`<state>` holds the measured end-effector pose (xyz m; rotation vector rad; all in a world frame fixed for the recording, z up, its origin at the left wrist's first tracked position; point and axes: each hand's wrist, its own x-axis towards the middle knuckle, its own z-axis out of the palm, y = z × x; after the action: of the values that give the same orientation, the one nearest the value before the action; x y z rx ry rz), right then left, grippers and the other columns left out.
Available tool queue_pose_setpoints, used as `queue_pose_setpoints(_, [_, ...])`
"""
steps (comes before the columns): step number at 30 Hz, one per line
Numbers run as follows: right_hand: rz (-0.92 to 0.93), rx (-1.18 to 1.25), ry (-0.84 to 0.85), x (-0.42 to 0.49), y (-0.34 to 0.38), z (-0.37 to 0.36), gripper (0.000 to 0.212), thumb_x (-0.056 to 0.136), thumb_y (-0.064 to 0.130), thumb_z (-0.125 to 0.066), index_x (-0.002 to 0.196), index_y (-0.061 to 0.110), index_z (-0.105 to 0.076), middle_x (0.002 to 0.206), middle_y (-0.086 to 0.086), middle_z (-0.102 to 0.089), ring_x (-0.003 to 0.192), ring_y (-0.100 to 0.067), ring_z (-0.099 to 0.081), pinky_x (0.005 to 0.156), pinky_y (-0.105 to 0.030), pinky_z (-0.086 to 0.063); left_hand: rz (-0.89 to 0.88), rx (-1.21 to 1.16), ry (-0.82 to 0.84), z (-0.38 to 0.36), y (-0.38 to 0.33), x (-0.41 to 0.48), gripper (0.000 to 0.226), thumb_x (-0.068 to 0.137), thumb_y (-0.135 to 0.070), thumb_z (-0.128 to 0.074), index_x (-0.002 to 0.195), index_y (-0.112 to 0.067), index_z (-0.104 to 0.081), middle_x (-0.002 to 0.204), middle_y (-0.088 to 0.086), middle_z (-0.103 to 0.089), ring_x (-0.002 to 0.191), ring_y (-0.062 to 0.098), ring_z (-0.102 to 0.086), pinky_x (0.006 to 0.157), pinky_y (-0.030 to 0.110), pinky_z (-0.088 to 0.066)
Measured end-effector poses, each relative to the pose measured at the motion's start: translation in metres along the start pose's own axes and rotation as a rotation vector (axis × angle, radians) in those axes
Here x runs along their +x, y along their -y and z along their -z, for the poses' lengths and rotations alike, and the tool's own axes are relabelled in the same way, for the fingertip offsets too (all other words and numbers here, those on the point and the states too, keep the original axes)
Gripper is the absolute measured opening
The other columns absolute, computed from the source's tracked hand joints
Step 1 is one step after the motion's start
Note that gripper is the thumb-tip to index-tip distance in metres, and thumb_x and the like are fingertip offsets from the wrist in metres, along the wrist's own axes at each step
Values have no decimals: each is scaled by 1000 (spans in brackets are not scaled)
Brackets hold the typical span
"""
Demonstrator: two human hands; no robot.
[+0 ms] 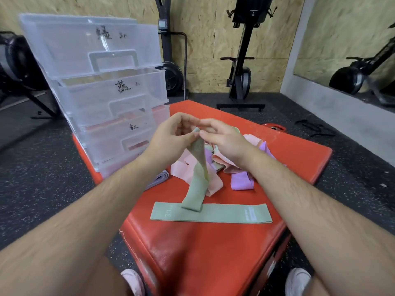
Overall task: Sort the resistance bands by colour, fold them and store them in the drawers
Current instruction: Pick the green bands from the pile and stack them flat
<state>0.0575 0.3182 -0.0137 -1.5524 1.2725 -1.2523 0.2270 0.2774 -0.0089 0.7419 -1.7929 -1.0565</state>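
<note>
1. Above a red padded box (213, 253) on a gym floor, a sage-green resistance band (197, 167) is held up by its top end, which is pinched between the thumb and fingers of the left hand (171, 133) and also gripped by the fingertips of the right hand (222, 135).
2. The held band is seen hanging down with a twist, its lower end resting across a second green band (213, 213), which is laid flat and lengthwise on the near part of the box.
3. Behind the hands, pink bands (186, 170) and purple bands (241, 180) are heaped in a loose tangle.
4. A stack of clear plastic drawers (111, 86) is set on the box's left side, each front marked with handwriting; something pink is visible through the lower ones.
5. A folded lilac band (158, 178) is placed just beside the base of the stack.
6. Black exercise machines (241, 77) are lined against the chipboard wall beyond.
</note>
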Motion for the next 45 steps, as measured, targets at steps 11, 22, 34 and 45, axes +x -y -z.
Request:
queue_pose_setpoints(11, [-171, -216, 234, -12, 1, 15, 30, 78, 29, -84, 98, 12, -70, 93, -14, -76, 83, -18, -69, 80, -42, -52, -65, 33, -249, 36, 6, -9, 28, 87, -3, -68, 92, -30, -68, 84, -10, -60, 78, 12, -55, 75, 29, -48])
queue_pose_setpoints(22, [-396, -561, 281, -61, -11, 92, 19, 84, 27, -80, 99, 23, -70, 84, 9, -73, 74, -5, -63, 72, -28, -48, 211, 144, -207, 57, 35, -25, 23, 91, -5, -65, 87, -26, -72, 85, 3, -60, 77, 17, -56, 71, 25, -50])
queue_pose_setpoints(34, [-478, -673, 300, -101, -70, 99, 10, 91, 15, -71, 100, 19, -70, 84, -3, -69, 72, -16, -62, 69, -34, -55, 353, 708, 152, 46, 73, -69, 12, 82, -8, -74, 83, -20, -72, 71, -8, -63, 58, 1, -56, 55, 9, -43])
queue_pose_setpoints(45, [-420, -1003, 359, -105, -75, 82, 28, 89, 32, -73, 116, 24, -71, 103, 15, -65, 97, -8, -59, 82, -22, -43, 248, 998, 396, 39, 95, -80, 17, 84, -16, -66, 99, -21, -72, 102, 3, -62, 100, 25, -57, 86, 30, -44])
